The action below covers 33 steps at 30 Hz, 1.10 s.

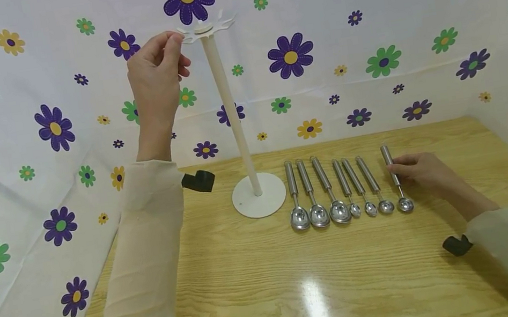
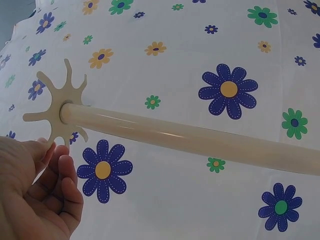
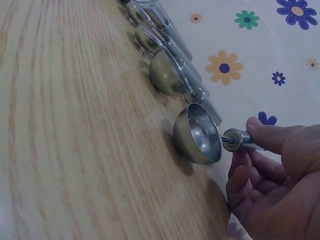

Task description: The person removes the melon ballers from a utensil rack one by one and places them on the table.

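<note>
A tall white utensil stand (image 1: 229,102) rises from a round base (image 1: 272,202) to a top ring of curved hooks (image 2: 62,95). My left hand (image 1: 155,75) is up at that ring, pinching one hook between thumb and fingers. On the table, my right hand (image 1: 424,172) pinches the handle of the rightmost metal scoop (image 3: 197,135), which has a small round bowl and a thick silver handle. Its bowl faces up in the head view, close over the wood. Beside it, several metal scoops (image 1: 339,211) lie in a row, handles pointing away from me.
A wooden table (image 1: 253,288) extends beneath everything, with a bright light reflection near its front. Behind and at the sides hangs a white cloth (image 1: 410,22) printed with purple, green and yellow flowers. The stand's base sits left of the scoop row.
</note>
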{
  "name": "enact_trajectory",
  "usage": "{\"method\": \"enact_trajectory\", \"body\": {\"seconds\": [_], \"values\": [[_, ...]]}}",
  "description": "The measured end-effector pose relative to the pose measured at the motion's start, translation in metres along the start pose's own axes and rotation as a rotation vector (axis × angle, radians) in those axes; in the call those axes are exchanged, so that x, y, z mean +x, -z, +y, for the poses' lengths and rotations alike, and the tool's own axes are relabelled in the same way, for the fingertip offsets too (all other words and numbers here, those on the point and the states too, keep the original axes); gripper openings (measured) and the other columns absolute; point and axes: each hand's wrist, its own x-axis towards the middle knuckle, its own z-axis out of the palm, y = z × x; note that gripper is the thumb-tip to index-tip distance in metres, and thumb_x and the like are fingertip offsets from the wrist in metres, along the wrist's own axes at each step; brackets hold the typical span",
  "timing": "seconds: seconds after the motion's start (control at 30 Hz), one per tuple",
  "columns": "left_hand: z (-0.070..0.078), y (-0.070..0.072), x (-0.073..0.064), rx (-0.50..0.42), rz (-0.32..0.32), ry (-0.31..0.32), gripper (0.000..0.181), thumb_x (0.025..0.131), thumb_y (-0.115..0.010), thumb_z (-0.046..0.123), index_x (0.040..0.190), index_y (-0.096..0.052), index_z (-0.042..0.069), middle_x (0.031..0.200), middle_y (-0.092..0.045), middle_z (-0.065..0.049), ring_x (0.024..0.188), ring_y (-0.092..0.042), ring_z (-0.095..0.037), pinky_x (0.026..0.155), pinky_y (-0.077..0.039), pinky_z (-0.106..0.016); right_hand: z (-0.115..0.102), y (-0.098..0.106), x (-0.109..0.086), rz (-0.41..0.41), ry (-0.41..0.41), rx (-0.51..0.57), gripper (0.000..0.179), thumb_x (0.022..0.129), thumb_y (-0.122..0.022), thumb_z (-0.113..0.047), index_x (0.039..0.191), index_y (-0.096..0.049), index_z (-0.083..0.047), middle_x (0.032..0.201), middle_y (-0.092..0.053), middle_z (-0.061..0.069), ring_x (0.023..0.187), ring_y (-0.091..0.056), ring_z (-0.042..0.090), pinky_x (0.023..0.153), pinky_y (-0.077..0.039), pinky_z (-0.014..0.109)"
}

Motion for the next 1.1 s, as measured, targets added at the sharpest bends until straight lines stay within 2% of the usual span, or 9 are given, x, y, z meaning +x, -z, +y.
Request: {"method": "enact_trajectory", "body": {"seconds": [0.27,0.4,0.83,1.1], "values": [[0.001,0.0,0.0,-0.001,0.006,0.005,0.028,0.104,-0.063,0.022,0.124,-0.074,0.006,0.079,-0.064,0.002,0.069,-0.06,-0.013,0.074,-0.051,-0.024,0.0,-0.003,0.001,0.025,-0.01,-0.116,0.06,0.105,-0.062,-0.033,0.138,-0.053,0.017,0.116,-0.07,0.018,0.087,-0.061,0.003,0.076,-0.053,0.02],[0.002,0.0,-0.001,-0.003,0.012,0.006,0.028,0.104,-0.064,0.023,0.124,-0.074,0.006,0.079,-0.064,0.003,0.069,-0.06,-0.013,0.074,-0.051,-0.024,0.0,-0.005,0.003,0.04,-0.003,-0.17,0.06,0.105,-0.063,-0.035,0.137,-0.055,0.015,0.119,-0.069,0.022,0.089,-0.059,0.009,0.074,-0.052,0.021],[0.001,0.0,-0.001,-0.004,0.017,0.005,0.028,0.104,-0.064,0.024,0.123,-0.075,0.007,0.08,-0.065,0.003,0.069,-0.06,-0.013,0.074,-0.051,-0.023,-0.001,-0.01,0.005,0.052,0.006,-0.238,0.056,0.104,-0.064,-0.034,0.132,-0.06,0.014,0.104,-0.072,0.014,0.084,-0.059,0.016,0.069,-0.051,0.025],[0.0,0.0,-0.002,-0.018,0.012,0.003,0.026,0.104,-0.064,0.022,0.121,-0.075,0.006,0.079,-0.064,0.002,0.069,-0.059,-0.013,0.07,-0.049,-0.023,-0.002,-0.013,0.003,0.063,-0.003,-0.225,0.05,0.103,-0.067,-0.031,0.128,-0.064,0.013,0.098,-0.072,0.012,0.079,-0.061,0.017,0.066,-0.053,0.027]]}}
